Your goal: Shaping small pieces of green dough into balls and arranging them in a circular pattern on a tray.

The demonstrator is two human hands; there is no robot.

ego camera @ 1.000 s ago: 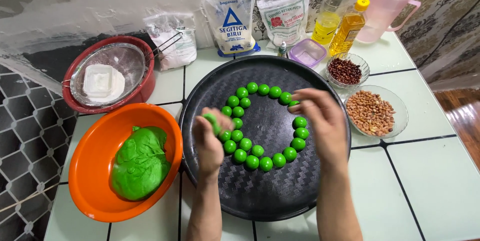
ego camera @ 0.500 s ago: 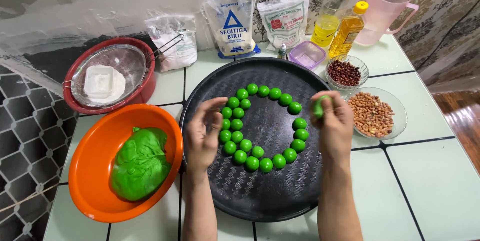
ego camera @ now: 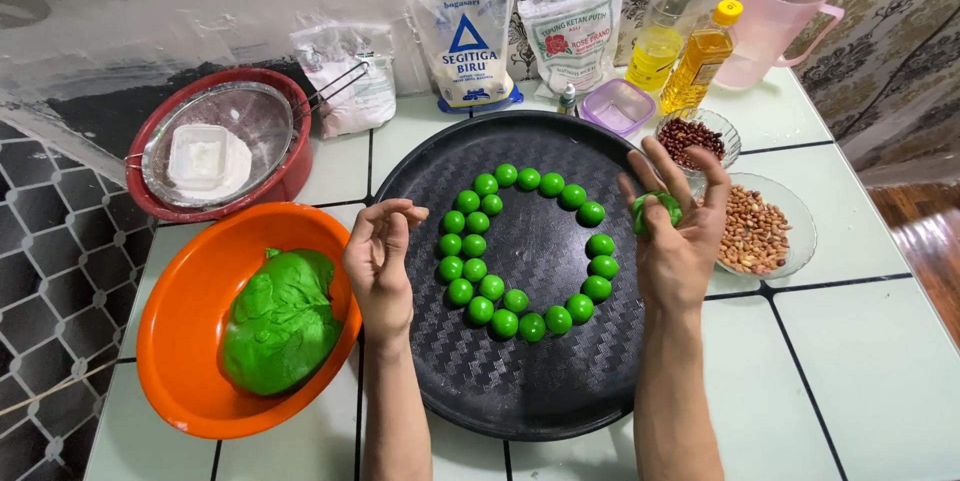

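A round black tray carries several small green dough balls set in a ring. My right hand is raised over the tray's right edge, palm up, with a green dough piece between its fingers. My left hand hovers at the tray's left edge, fingers curled loosely, holding nothing. Beside it stands an orange bowl with a large lump of green dough.
A red bowl with a metal sieve sits at back left. Flour bags, oil bottles, a pink jug and a small lidded box line the back. Glass dishes of red beans and peanuts stand right of the tray.
My right hand has lifted a green dough piece off toward the tray's right edge and turned palm up. My left hand has drawn back from the ring to the left edge.
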